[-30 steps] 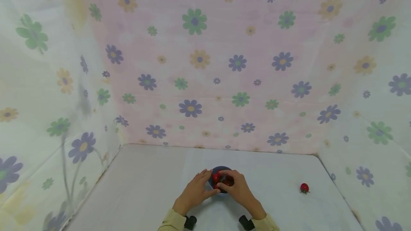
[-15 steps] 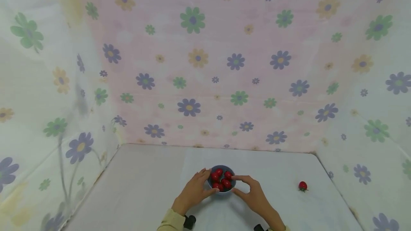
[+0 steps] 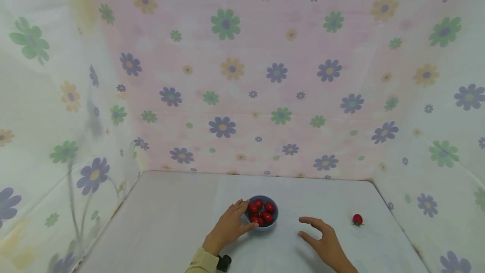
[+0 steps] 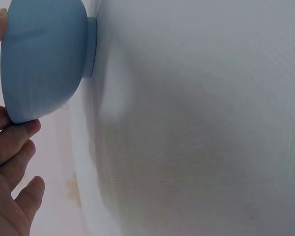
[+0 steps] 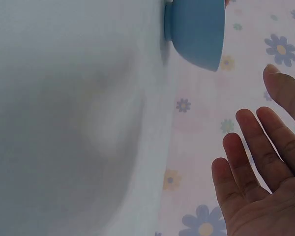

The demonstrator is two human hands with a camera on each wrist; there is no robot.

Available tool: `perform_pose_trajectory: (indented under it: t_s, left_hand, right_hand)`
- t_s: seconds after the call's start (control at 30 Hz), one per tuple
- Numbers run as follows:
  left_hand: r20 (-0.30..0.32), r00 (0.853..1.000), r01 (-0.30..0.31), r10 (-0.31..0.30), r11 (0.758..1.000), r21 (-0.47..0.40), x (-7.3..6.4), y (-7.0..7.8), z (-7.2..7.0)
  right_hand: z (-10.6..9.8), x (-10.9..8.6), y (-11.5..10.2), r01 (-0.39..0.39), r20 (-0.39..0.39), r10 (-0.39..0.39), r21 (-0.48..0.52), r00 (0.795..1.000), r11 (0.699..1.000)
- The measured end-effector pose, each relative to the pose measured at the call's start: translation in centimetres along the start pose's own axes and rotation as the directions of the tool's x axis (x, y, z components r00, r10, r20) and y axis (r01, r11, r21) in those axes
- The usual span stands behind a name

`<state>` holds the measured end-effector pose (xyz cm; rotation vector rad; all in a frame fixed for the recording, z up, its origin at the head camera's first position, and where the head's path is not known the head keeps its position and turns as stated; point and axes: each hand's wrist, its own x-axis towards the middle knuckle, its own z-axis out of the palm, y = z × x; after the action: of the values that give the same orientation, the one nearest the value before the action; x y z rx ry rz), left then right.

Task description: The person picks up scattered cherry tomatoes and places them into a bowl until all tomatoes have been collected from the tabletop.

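Note:
A blue bowl point(image 3: 265, 228) stands on the white table with several red cherry tomatoes point(image 3: 267, 217) inside. My left hand point(image 3: 227, 227) holds the bowl at its left side, thumb by the near rim and fingers by the far left rim. In the left wrist view, fingertips point(image 4: 32, 127) touch the rim of the bowl point(image 4: 46, 59). To the right of the bowl, my right hand point(image 3: 325, 241) is over the table, thumb and fingers spread apart with nothing between them. Beyond it to the right lies a single cherry tomato point(image 3: 357, 219) with a green stem.
The white table point(image 3: 182, 205) is enclosed by hanging flowered cloth point(image 3: 242, 108) at the back and on both sides. A black wrist camera point(image 3: 224, 263) sits at my left wrist, beside a pale yellow sleeve point(image 3: 202, 261).
My right hand has come out of the bowl and moved right, away from it, uncovering the tomatoes inside. The left hand stays on the bowl.

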<state>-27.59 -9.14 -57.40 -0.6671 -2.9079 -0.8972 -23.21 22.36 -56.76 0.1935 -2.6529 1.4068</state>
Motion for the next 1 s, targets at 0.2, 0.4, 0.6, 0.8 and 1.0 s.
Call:
perform_pose_trajectory:
  t_s: [0.2,0.4,0.6,0.8,1.0]
  left_hand:
    - [0.005,1.0,0.01,-0.01,1.0,0.001,0.0,-0.1,0.1]
    - [0.008,1.0,0.009,-0.009,1.0,0.008,-0.1,-0.1,0.1]
    - [0.019,1.0,0.011,-0.011,1.0,0.016,-0.1,-0.1,0.0]
    - [0.027,0.999,0.023,-0.023,1.0,0.001,-0.2,0.0,-0.1]
    - [0.049,0.998,0.035,-0.032,0.998,-0.047,-0.2,0.0,-0.1]
  right_hand:
    - [-1.7,-1.0,1.9,-0.077,-0.027,0.077,-0.032,0.997,0.996]
    - [-4.0,-1.6,3.7,-0.049,-0.079,0.043,-0.074,0.996,0.996]
    - [-6.3,-1.4,5.4,0.005,-0.18,-0.028,-0.125,0.983,0.992]
    - [-8.4,-0.9,7.2,0.036,-0.263,-0.076,-0.152,0.962,0.988]
    - [-10.0,0.0,8.7,0.013,-0.303,-0.076,-0.205,0.95,0.979]
